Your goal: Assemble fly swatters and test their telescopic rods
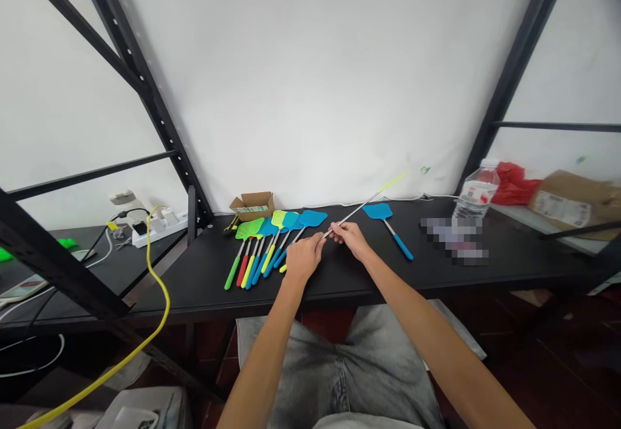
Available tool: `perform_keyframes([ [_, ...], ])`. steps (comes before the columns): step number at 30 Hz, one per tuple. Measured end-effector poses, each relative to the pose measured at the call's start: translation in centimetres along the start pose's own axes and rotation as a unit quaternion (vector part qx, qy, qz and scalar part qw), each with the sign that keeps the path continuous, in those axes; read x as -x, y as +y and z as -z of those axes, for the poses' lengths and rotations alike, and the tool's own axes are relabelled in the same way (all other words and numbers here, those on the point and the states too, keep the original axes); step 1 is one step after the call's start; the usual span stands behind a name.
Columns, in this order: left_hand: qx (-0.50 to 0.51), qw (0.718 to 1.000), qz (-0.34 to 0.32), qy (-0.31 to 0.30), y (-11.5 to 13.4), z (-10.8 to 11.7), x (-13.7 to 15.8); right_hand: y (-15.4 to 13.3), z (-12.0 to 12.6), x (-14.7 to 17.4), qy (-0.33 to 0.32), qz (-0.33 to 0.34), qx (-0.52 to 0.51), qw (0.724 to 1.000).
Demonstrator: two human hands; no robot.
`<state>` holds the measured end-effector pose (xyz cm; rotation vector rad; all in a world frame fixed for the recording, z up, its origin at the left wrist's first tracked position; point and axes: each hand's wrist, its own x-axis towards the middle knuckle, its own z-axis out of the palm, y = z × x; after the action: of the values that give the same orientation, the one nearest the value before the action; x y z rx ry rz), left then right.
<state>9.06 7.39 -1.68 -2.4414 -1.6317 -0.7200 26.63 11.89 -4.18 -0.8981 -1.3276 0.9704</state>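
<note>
A long fly swatter (356,209) with a thin metal rod slants up to the right, its yellow head (392,182) turned edge-on. My left hand (305,257) is closed around its lower part, and a yellow handle end pokes out just left of that hand. Further along, the fingers of my right hand (351,239) pinch the rod. To the left several fly swatters (266,251) lie side by side with blue, green and yellow heads, handles toward me. A single blue fly swatter (378,211) rests on the black table to the right of my right hand.
An open cardboard box (255,204) stands behind the row. A clear plastic bottle (474,196) and a blurred patch are on the right, near a red bag (513,184) and a brown parcel (563,202). A power strip (162,227) and yellow cable (158,280) are left.
</note>
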Motion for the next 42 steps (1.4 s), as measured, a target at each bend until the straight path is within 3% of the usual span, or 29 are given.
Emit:
perform_keyframes([
  [16,-0.001,1.0,0.012,-0.025,-0.1,0.4,0.0,0.7,0.5,-0.7,0.182,-0.014,-0.056,0.982],
  [22,0.002,1.0,0.001,-0.016,-0.4,0.3,0.1,0.9,1.0,-1.1,0.214,-0.009,-0.079,0.974],
  [29,0.0,0.999,0.026,-0.018,-0.3,0.8,0.3,0.4,0.8,-0.5,0.142,-0.011,-0.064,0.988],
  [35,0.017,1.0,0.013,0.015,0.1,0.7,0.3,-0.2,-0.2,0.2,-0.028,0.006,0.043,0.999],
  [42,0.016,1.0,0.015,0.012,0.2,0.8,0.2,-0.7,-0.2,0.5,-0.083,0.007,0.042,0.996],
])
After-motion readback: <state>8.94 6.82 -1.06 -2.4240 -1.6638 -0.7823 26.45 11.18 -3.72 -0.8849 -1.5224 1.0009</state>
